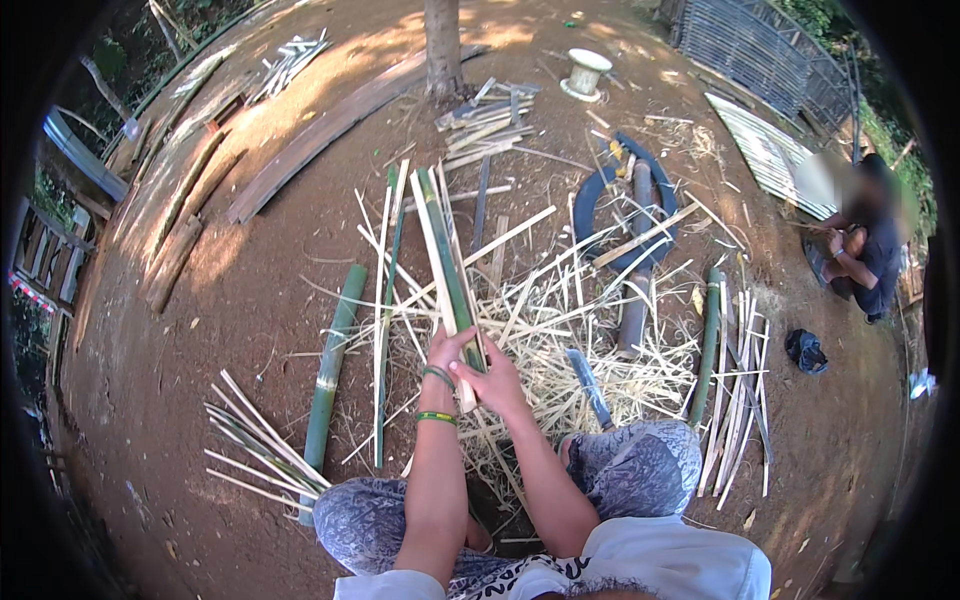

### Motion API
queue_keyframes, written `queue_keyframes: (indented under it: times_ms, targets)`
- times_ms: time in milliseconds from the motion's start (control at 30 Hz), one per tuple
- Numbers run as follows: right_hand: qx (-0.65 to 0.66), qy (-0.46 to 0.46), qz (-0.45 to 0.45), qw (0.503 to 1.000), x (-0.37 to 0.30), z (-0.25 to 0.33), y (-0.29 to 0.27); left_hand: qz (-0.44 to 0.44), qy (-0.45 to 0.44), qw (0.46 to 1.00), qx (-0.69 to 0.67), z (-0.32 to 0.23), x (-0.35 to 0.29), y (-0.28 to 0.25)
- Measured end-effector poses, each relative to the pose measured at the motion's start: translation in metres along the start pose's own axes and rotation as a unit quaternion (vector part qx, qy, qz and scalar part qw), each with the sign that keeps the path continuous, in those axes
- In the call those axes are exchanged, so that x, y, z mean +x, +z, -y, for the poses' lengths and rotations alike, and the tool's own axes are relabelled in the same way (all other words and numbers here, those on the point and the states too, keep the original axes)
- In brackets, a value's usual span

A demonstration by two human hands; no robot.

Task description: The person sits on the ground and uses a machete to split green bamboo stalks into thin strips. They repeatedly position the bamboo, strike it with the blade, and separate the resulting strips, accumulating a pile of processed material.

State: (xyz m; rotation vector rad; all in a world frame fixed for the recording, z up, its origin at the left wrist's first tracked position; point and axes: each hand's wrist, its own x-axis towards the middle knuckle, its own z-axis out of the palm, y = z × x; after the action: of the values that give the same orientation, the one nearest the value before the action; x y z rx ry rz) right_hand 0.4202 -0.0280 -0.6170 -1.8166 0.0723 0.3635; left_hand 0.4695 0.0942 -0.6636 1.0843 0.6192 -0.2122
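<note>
Between my knees I hold a bundle of split bamboo strips (452, 272), some pale, some green, tilted up and away from me. My left hand (448, 350) is wrapped round its near end, with bands on that wrist. My right hand (496, 380) grips the same end from the right, close beside the left. Pale shavings and thin strips (640, 385) lie heaped beneath and to the right. A flat bluish-grey piece (588, 388) lies among them near my right knee. Left of the bundle stretches a long green strip (384, 330).
A green bamboo pole (333, 385) and fanned strips (262, 440) lie at left. A black tire (590, 205) and a pole (634, 315) lie ahead right. Further off stand a tree trunk (442, 50) and a pale spool-shaped stool (586, 75). Another person (865, 250) crouches far right.
</note>
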Motion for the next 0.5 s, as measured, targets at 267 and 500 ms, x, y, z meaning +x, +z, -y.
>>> queue_keyframes:
  times_ms: [267,500]
  targets:
    - [-0.097,-0.038,-0.014,0.994,-0.009,0.058,-0.017,0.064,-0.052,0.995,-0.047,-0.030,0.026,-0.007]
    - [-0.054,-0.043,-0.034,0.997,-0.031,0.108,-0.046,0.155,-0.005,0.988,-0.026,-0.063,-0.020,0.013]
